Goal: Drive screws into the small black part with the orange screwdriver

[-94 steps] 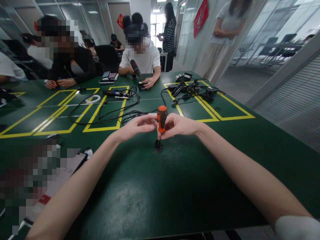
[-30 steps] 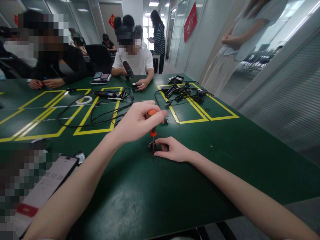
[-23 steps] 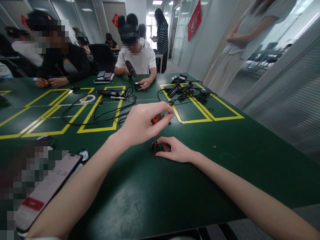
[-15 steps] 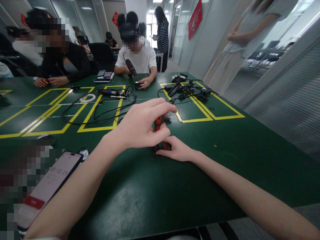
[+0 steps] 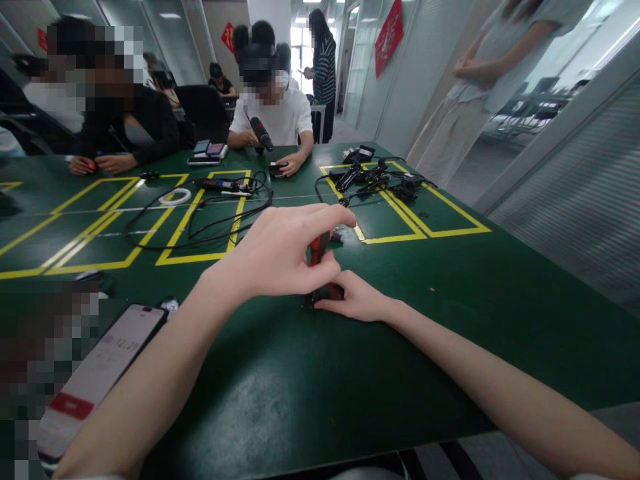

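My left hand (image 5: 283,250) wraps its fingers and thumb round the orange-and-black handle of a small screwdriver (image 5: 316,248), held upright in the middle of the green table (image 5: 310,393). Most of the handle is hidden behind my fingers. Directly beneath it lies a small black part (image 5: 326,293), and my right hand (image 5: 356,300) pins it flat to the table with fingertips against its near edge. The screwdriver's tip and the top of the part are hidden by my hands.
A phone (image 5: 97,377) with a lit screen lies at the near left. Black cables (image 5: 210,213) loop over yellow-taped rectangles, and a pile of black chargers (image 5: 380,180) sits at the far right. Other people sit at the far side; one stands at the right.
Three seconds ago both hands held the screwdriver upright. Since then my right hand dropped onto the black part, and my left hand has lowered and turned round the handle, covering it more.
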Action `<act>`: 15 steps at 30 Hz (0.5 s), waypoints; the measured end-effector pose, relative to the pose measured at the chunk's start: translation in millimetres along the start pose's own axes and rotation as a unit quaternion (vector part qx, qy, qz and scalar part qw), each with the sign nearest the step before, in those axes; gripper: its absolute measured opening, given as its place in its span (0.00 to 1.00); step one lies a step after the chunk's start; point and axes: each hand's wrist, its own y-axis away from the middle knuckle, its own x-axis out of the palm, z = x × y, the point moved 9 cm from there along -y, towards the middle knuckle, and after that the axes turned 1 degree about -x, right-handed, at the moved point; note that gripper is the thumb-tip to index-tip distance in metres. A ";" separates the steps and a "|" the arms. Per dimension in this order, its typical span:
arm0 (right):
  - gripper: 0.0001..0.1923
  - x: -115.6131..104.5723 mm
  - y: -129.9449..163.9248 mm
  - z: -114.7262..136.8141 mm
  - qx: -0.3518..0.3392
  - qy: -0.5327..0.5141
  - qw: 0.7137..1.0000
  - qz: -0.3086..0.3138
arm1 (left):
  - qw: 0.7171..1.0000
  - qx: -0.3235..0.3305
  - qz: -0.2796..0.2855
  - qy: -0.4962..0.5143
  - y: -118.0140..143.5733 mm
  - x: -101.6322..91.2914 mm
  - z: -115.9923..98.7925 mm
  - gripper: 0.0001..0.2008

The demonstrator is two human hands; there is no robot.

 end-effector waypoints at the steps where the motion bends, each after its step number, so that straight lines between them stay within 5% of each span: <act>1: 0.13 0.1 0.0 -0.6 0.001 -0.001 1.000 0.000 | 1.000 -0.001 0.003 0.003 0.0 -0.7 -0.4 0.19; 10: 0.12 -1.7 -1.7 8.2 -0.011 0.010 0.999 0.052 | 0.999 0.009 -0.022 0.034 -1.0 1.0 1.8 0.15; 15: 0.10 -1.1 -2.9 4.0 -0.018 0.006 1.000 0.024 | 0.999 0.016 -0.012 0.028 -0.7 0.8 -0.4 0.19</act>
